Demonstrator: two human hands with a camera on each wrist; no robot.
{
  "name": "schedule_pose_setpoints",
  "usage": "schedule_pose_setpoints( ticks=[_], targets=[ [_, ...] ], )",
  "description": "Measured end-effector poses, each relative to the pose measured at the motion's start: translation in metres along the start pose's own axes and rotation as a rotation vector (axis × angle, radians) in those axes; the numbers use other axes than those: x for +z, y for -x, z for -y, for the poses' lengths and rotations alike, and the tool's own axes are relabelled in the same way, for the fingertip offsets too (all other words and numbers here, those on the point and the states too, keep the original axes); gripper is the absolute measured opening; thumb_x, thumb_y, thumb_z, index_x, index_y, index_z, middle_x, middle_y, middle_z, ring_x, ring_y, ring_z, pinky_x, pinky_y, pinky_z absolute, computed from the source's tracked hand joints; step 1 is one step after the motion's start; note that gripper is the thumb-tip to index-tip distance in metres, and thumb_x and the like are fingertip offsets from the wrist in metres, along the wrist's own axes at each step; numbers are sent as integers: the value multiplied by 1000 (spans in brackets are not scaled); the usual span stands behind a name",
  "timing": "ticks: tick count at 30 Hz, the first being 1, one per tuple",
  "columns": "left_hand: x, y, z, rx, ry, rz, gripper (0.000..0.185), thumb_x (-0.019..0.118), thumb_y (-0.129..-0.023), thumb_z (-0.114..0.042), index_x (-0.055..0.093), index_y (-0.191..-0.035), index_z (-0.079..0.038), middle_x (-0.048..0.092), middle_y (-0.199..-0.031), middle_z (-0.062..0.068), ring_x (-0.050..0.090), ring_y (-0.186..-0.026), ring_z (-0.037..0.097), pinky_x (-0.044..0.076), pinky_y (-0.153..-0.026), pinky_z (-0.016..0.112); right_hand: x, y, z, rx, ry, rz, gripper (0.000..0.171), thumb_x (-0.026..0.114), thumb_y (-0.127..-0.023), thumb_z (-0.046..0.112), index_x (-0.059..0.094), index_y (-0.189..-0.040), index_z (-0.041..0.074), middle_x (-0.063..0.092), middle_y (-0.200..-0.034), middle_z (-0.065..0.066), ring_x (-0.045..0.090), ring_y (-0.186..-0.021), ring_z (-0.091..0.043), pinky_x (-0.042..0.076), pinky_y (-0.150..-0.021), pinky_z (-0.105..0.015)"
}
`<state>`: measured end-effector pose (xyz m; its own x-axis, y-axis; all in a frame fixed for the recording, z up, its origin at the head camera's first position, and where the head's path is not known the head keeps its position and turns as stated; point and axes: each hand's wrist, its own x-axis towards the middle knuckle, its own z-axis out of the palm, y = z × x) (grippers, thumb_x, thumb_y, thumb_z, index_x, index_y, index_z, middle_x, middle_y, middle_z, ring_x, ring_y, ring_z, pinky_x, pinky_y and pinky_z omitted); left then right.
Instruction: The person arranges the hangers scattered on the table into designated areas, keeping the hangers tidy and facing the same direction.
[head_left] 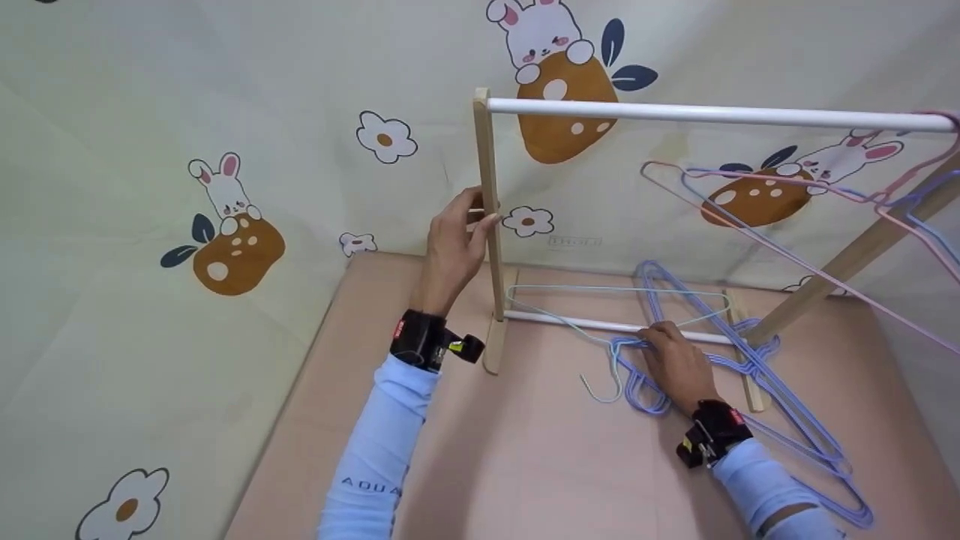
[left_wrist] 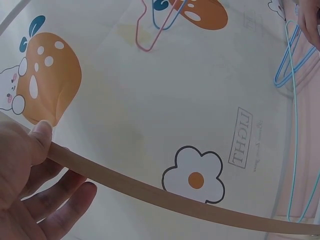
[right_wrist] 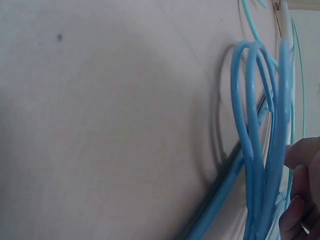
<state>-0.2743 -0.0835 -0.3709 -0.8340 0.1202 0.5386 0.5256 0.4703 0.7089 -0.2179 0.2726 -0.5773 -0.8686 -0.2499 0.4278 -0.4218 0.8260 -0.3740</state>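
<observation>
A small clothes rack has a wooden upright (head_left: 486, 157), a white top rod (head_left: 675, 112) and a white lower rod (head_left: 555, 321). My left hand (head_left: 456, 236) pinches the upright about halfway up; in the left wrist view its thumb (left_wrist: 41, 140) lies over the wood. My right hand (head_left: 679, 364) has its curled fingers at the lower rod, among the hangers. A mint-green wire hanger (head_left: 600, 384) lies across that rod, hook toward me. Several blue hangers (head_left: 795, 390) lie bunched beside the hand; in the right wrist view blue loops (right_wrist: 257, 125) partly cover the fingertips.
Pink and blue hangers (head_left: 795, 176) hang from the top rod on the right. The second wooden upright (head_left: 847, 255) leans across the right side. A patterned backdrop (head_left: 300, 97) rises behind the pinkish-brown surface (head_left: 555, 465).
</observation>
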Motion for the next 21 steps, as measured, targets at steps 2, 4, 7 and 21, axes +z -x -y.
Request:
schedule_pose_setpoints(
  ticks=[2,4,7,21],
  targets=[
    [0,0,0,-3,-1,1,35,55,-94,-24,54,-123,-6,59,-104,2,60,-96,14,52,-77,19,1,0,0,-3,3,12,29,72,-79,2,69,-107,11,57,-107,-4,62,-76,-26,51,-52,-43],
    [-1,0,0,-9,0,4,35,55,-94,-24,54,-123,-6,59,-105,3,60,-97,14,52,-77,20,1,0,0,-4,8,16,26,72,-80,3,70,-104,11,58,-105,-4,62,-77,-26,52,-54,-43],
    [-1,0,0,-9,-2,6,35,55,-94,-24,53,-123,-5,59,-105,3,60,-97,14,52,-77,20,3,0,0,-6,18,8,18,71,-81,4,72,-97,11,61,-98,-2,63,-75,-25,52,-55,-43],
    [-1,1,0,6,7,-1,32,56,-94,-21,54,-122,-5,59,-103,3,61,-95,14,53,-76,21,5,3,-1,5,30,-30,10,76,-78,7,71,-83,13,57,-83,5,61,-64,-21,49,-44,-41]
  ],
)
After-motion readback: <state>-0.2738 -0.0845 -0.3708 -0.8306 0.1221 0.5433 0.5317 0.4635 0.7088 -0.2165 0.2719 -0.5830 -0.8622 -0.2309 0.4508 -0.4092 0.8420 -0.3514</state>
